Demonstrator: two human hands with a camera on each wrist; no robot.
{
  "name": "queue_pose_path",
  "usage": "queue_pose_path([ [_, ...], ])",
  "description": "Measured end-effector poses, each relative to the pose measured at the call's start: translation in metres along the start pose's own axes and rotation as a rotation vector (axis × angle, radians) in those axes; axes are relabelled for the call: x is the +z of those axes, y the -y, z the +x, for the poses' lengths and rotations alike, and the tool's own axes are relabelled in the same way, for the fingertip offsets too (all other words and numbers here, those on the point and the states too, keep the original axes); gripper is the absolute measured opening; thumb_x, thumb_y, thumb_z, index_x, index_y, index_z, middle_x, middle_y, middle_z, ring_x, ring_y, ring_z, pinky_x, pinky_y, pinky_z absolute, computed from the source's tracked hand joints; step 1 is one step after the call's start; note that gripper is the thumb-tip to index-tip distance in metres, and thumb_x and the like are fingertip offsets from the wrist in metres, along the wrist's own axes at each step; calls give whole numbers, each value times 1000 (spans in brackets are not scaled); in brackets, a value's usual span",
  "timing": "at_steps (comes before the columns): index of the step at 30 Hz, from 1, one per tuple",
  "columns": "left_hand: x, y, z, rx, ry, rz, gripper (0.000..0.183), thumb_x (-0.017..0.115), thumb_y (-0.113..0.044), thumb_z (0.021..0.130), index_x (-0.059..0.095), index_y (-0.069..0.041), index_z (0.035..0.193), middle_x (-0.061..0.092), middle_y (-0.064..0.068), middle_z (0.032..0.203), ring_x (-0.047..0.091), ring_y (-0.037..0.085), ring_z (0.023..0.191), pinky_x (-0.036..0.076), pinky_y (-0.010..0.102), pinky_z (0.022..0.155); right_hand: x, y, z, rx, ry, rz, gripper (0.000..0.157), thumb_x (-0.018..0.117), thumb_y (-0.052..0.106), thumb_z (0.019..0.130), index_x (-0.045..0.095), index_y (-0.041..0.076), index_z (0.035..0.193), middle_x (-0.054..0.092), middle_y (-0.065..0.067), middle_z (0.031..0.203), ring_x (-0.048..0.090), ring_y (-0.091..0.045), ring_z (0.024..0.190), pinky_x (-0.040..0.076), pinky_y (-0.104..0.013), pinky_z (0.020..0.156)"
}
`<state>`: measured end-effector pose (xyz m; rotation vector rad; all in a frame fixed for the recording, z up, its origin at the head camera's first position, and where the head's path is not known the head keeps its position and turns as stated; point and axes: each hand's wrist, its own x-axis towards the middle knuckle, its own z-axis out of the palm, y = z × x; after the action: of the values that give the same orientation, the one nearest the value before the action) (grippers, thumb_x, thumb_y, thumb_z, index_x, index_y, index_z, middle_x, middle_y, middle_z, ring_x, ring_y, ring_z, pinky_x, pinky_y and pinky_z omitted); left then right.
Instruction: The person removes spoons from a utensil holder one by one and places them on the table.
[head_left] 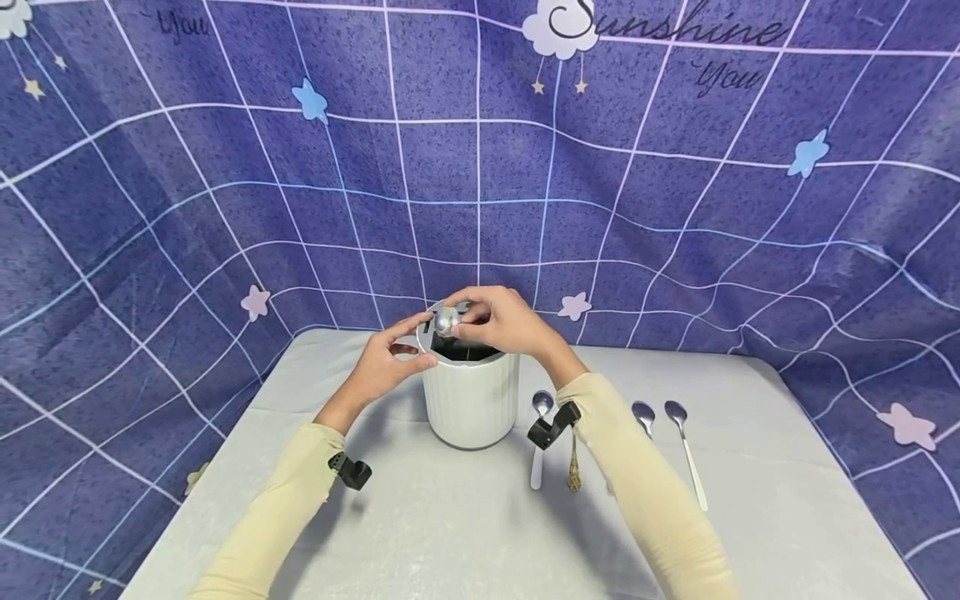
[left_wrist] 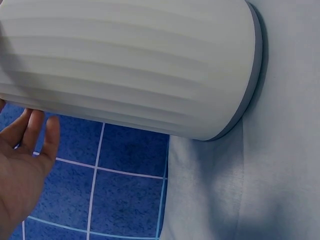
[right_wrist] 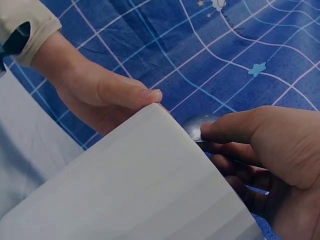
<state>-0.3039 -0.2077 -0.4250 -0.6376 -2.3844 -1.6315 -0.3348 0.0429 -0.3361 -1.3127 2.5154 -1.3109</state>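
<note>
A white ribbed utensil holder (head_left: 471,408) stands upright on the table, with a dark inside and a slotted grey rim piece at its top. My left hand (head_left: 386,362) steadies it at the left of the rim, thumb in front and index finger along the top edge. Over the opening, my right hand (head_left: 502,321) pinches the rounded silver bowl of a spoon (head_left: 447,322) between thumb and fingers; its handle is hidden. The right wrist view shows this silver spoon (right_wrist: 199,125) just past the holder's edge, with the left thumb (right_wrist: 149,96) at the rim corner.
Right of the holder lie several spoons: one with a white handle (head_left: 537,468), one at the far right (head_left: 692,467) and another bowl (head_left: 642,412) partly under the right sleeve. An ornate gold handle (head_left: 573,475) shows beside them. A purple-blue gridded cloth (head_left: 450,225) hangs behind the table.
</note>
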Motion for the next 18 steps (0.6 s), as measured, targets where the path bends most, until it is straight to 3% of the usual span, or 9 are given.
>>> queue_pose_path([
  [5,0,-1,0,5,-10,-14,69,80,-1,87,52,-5,150,47,16,156,51,25,126,51,57,102,0,-2,-4,12,-40,60,34,75,11,93,70,11,127,78,-2,93,74,-12,88,59,-33,84],
  [10,0,-2,-2,17,-13,-17,67,81,-7,88,54,-12,149,49,10,155,51,23,126,52,53,102,-2,-2,-6,-15,-78,97,35,76,11,93,70,9,127,78,-2,91,74,-13,86,57,-31,78],
  [18,0,-1,-2,41,-14,-20,66,82,-11,88,55,-13,149,49,9,155,51,23,126,53,54,101,-14,11,-5,-52,-120,110,35,76,8,93,70,8,127,79,-4,90,72,-15,81,57,-31,69],
])
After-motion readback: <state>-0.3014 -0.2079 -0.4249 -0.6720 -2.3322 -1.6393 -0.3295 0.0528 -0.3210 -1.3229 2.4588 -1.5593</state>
